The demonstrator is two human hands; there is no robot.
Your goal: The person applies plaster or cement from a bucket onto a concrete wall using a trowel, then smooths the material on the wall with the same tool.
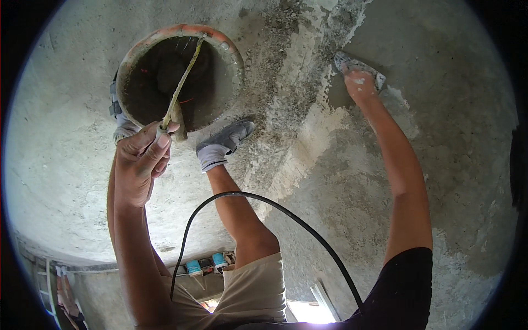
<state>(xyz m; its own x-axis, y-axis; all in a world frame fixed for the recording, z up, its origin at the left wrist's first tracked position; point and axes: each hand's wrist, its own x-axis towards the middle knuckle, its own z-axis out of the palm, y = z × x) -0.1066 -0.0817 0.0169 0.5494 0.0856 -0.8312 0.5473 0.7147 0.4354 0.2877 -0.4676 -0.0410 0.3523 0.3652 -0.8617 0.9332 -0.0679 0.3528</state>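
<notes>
My left hand (pixel 144 157) is closed round the pale grip of a bucket's handle, whose cement-crusted bail (pixel 187 74) runs up to the far rim. The round bucket (pixel 237 66) has an orange-stained, cement-caked rim and a dark, wet-looking inside. A short wooden handle (pixel 179 122) sticks over its near edge, just beyond my fingers; its other end is lost in the dark. At the far right my right hand (pixel 360 85) grips a trowel (pixel 379 80), its cement-smeared blade against the grey cement surface. Smoother, darker wet cement lies around the blade.
My shoe (pixel 234 135) stands beside the bucket; the other foot is partly behind it. Loose grit (pixel 280 66) runs in a band between bucket and trowel. A black cable (pixel 286 212) arches across my lap. Behind are blue-and-white buckets (pixel 194 268), a ladder (pixel 47 286) and another person (pixel 67 300).
</notes>
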